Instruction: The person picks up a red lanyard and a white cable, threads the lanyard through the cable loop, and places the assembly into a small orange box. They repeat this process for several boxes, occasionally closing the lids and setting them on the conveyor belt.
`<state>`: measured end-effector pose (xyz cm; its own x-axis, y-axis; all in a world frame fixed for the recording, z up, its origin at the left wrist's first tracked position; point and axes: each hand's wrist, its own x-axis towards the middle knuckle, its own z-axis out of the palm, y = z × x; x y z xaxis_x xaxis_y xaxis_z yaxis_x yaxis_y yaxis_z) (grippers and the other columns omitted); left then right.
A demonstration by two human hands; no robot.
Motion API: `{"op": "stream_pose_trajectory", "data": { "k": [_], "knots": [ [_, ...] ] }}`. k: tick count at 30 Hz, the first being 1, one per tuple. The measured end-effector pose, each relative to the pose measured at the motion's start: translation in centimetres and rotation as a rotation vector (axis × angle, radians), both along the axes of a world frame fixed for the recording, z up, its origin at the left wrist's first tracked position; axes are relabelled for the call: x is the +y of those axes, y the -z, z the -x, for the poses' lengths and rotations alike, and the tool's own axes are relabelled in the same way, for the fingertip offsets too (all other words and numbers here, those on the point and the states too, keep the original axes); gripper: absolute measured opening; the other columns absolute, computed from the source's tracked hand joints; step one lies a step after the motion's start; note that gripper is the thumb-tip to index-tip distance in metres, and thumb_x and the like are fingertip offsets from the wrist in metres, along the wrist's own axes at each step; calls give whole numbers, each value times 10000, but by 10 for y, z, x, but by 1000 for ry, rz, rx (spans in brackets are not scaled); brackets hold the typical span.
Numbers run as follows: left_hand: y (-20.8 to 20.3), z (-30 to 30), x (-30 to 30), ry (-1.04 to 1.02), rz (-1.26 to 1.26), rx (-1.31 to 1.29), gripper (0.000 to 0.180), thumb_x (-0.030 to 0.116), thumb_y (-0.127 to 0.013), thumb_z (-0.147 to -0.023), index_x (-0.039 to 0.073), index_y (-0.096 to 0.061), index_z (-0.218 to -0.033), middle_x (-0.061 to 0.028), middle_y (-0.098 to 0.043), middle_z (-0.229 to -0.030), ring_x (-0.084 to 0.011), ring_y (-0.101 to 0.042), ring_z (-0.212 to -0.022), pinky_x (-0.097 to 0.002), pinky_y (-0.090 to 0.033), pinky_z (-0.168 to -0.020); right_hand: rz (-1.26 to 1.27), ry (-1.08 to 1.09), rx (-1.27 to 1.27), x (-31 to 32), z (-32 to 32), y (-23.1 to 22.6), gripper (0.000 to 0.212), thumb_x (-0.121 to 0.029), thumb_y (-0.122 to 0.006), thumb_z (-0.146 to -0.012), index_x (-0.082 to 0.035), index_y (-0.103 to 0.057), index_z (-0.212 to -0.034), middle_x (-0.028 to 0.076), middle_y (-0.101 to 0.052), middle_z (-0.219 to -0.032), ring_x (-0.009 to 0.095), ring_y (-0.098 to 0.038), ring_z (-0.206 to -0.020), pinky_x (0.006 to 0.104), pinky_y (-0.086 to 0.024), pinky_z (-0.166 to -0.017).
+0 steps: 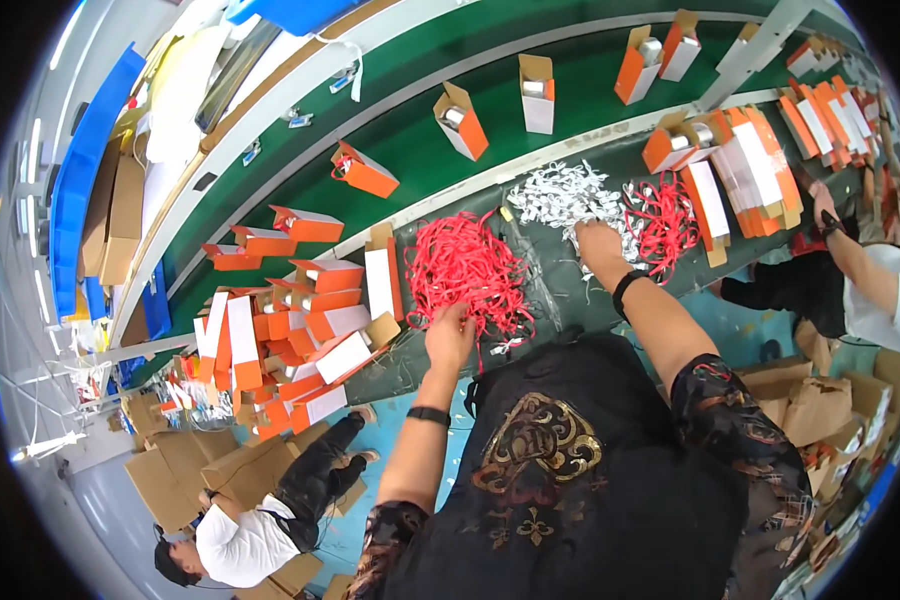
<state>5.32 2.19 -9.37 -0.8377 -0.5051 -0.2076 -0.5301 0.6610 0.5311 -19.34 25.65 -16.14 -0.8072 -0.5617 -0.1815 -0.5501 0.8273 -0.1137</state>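
Note:
My left hand (451, 338) is at the near edge of a tangled pile of red wrist straps (465, 265), its fingers closed on strap ends. My right hand (598, 243) reaches down into a heap of small white pieces (560, 195), too small to make out. Its fingers are bent together, and what they hold is hidden. Right beside that heap lies a smaller bundle of red straps (665, 225). All three piles rest on the dark green worktop (560, 290).
Orange-and-white boxes (315, 360) crowd the left, and more boxes (755, 170) stand in rows at the right. Open boxes (460, 120) stand spaced along the green conveyor belt (400, 130). One person (245, 545) is at lower left, another person's arm (850, 245) at right. Cardboard cartons (180, 475) are on the floor.

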Motion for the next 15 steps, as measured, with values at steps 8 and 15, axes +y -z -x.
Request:
{"op": "stream_pose_trajectory", "data": {
  "k": [8,15],
  "knots": [
    [4,85,28,103,143,-350,572,614,-662,-764,48,-713,-829,-162,-698,-799,-331,-700,-766,-468,-543,-659,323,89,68,1,-4,-5,153,-155,-605,-808,-31,-538,-866,206,-623,-724,423,-624,-681,509,-510,-622],
    [32,67,48,-33,75,1,163,215,-603,-810,123,-724,-869,-146,-679,-894,-345,-684,-821,-465,-559,-700,1114,364,-443,111,-4,5,133,-73,-610,-885,-52,-584,-1014,25,-580,-882,98,-534,-769,252,-450,-679]
  ]
}}
